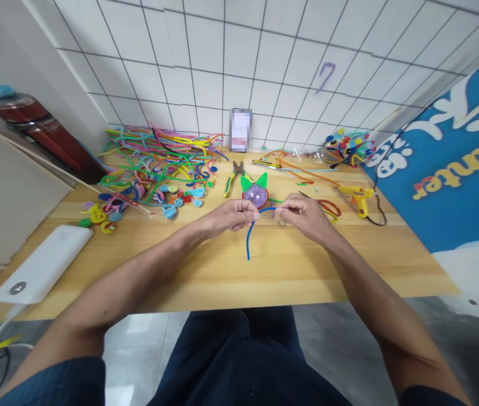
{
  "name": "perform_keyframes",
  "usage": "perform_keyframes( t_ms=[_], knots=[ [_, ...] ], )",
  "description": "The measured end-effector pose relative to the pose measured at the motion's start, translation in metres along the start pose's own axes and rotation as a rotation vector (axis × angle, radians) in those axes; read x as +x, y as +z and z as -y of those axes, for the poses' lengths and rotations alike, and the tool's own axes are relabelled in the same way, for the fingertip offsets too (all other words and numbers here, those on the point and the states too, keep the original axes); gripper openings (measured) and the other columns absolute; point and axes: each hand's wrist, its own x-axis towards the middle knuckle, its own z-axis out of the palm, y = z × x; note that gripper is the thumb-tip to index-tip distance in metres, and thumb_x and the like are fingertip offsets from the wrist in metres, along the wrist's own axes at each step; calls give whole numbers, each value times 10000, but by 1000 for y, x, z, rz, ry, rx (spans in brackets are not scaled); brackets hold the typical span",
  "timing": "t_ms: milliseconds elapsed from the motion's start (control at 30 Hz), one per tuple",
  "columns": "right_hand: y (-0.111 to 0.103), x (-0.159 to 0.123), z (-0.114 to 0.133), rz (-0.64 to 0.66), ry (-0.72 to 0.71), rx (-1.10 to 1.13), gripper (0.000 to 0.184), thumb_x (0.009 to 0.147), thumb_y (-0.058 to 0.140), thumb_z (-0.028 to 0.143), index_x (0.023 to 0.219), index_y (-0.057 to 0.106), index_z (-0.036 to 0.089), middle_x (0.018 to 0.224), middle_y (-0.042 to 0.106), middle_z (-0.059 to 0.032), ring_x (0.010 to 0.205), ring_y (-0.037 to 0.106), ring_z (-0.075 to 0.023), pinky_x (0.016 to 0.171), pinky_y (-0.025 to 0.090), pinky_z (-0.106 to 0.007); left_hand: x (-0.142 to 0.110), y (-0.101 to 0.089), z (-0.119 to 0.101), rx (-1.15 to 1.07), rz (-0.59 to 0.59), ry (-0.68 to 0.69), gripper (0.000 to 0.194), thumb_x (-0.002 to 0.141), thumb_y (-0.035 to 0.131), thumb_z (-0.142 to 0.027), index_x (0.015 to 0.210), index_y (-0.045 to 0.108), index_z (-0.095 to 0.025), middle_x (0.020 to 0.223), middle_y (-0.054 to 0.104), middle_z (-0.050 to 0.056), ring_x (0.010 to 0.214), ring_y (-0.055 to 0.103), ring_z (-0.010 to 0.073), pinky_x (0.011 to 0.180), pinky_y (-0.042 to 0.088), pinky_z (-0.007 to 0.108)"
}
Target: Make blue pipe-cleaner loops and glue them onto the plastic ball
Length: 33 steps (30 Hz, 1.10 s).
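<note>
My left hand (239,215) and right hand (302,215) each pinch the blue stick (248,243), near the purple ball (255,195) on the surface (214,270). I'd hold it snug and bend it slowly, with small, soft pushes.

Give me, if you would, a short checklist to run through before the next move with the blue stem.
1. Left hand has a grip on the blue stem: ok.
2. Right hand has a grip on the stem too, at one end: ok.
3. Stem straight: not ok; it bends, with its loose end towards the person.
4. Green ears firmly fixed to the purple ball: cannot tell; they sit at its top.
5. Pliers close by: ok, just beyond the hands, probably within easy reach.
6. Glue gun hot: cannot tell; it lies at the right.
</note>
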Motion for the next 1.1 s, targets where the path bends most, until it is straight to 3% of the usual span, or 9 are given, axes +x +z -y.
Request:
perform_keyframes(
  t_ms=[267,567,700,800,933,1100],
  knots=[
    [9,17,-11,6,21,138,237,904,664,332,739,785,210,743,641,-14,639,530,-132,620,397,-288,-4,-13,-8,79,45,-102,380,790,847,-477,810,637,-162,659,623,-22,485,388,47,479,251,214],
    [24,5,-16,275,192,492,250,863,665,389,834,844,217,847,791,-42,804,682,-189,718,472,-305,-10,-12,15,-65,-192,-16,437,799,872,-522,847,636,-157,679,720,4,464,445,50,446,294,200],
    [37,2,-17,365,278,575,290,863,650,421,853,833,197,726,722,-11,635,554,-135,592,378,-277,-11,-7,28,-131,-312,-10,503,747,917,-557,821,617,-159,683,740,2,437,452,43,422,288,191],
    [45,0,-17,403,309,577,357,882,654,494,736,761,187,678,660,6,590,472,-110,560,319,-268,-12,-4,33,-170,-364,-13,529,728,932,-563,812,595,-164,723,769,8,418,464,40,406,277,189],
    [49,-1,-17,418,292,571,381,903,654,519,734,742,189,618,566,33,592,453,-108,572,313,-263,-15,-5,38,-187,-370,-26,523,736,926,-555,810,580,-170,730,778,11,403,479,47,395,275,194],
    [52,-1,-19,428,297,583,374,905,667,539,840,796,194,654,593,25,601,482,-116,575,334,-266,-16,-6,45,-206,-333,-39,508,746,920,-552,833,599,-168,742,778,16,410,482,51,402,293,201]
  ],
)
